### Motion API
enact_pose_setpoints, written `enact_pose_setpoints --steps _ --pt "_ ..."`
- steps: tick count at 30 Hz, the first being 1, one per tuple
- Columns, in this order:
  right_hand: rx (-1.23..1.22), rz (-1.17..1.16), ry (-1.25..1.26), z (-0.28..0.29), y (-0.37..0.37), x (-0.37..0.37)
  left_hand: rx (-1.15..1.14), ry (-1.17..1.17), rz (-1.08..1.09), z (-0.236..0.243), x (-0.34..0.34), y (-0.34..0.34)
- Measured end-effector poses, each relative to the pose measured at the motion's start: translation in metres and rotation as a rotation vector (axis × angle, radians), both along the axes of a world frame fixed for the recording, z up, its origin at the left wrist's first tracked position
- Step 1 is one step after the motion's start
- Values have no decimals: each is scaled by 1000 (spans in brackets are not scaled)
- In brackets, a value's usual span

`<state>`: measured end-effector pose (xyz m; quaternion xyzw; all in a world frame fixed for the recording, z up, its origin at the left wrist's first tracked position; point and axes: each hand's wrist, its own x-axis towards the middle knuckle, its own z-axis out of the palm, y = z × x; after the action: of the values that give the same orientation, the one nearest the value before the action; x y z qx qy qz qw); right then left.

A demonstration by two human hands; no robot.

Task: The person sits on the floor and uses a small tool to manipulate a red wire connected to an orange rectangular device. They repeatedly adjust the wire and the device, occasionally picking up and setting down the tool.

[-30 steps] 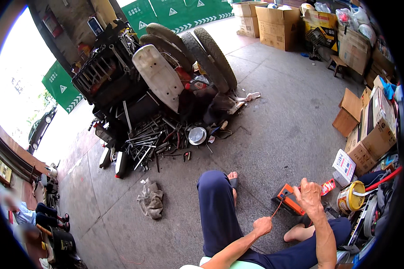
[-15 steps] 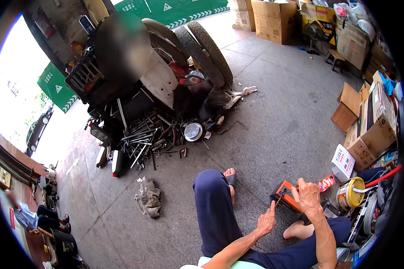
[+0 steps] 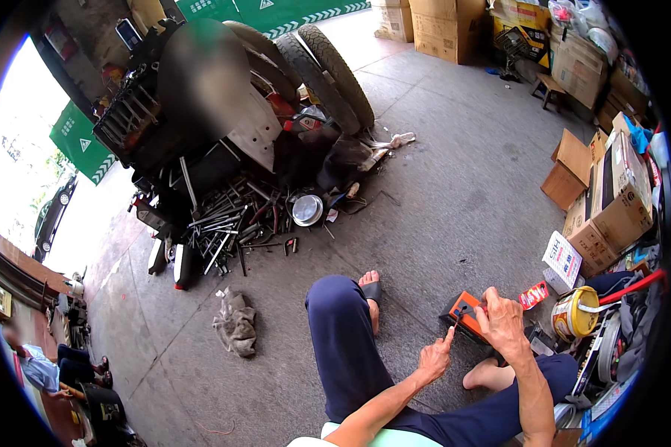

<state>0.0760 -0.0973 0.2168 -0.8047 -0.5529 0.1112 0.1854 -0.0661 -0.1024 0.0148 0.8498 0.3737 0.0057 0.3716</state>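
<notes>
An orange-and-black box-shaped device stands on the floor in front of me, between my feet. Closed around a slim tool with a red handle, apparently a screwdriver, my right hand is over the device's right side. The tool's thin shaft slants down toward my left fingertips. My left hand is at the device's near edge, index finger pointing forward and the other fingers curled in. Whatever is pinched at its fingertips is too small to make out.
A grey rag lies to the left. Beyond it are many metal tools, a round silver tin and large tyres. On my right stand a yellow bucket, a white carton and cardboard boxes. Another person sits far left.
The whole view has shifted slightly, moving the scene left and up. Both hands stay at the orange device; the tool's shaft shows less clearly between them now.
</notes>
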Motion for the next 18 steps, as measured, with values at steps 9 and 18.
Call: enact_pose_setpoints --steps 9,18 --pt "-65 -12 -89 10 1 -4 9 -22 61 -6 0 -2" --pt "-34 41 -145 -3 -3 0 -64 -57 173 -1 4 -5"
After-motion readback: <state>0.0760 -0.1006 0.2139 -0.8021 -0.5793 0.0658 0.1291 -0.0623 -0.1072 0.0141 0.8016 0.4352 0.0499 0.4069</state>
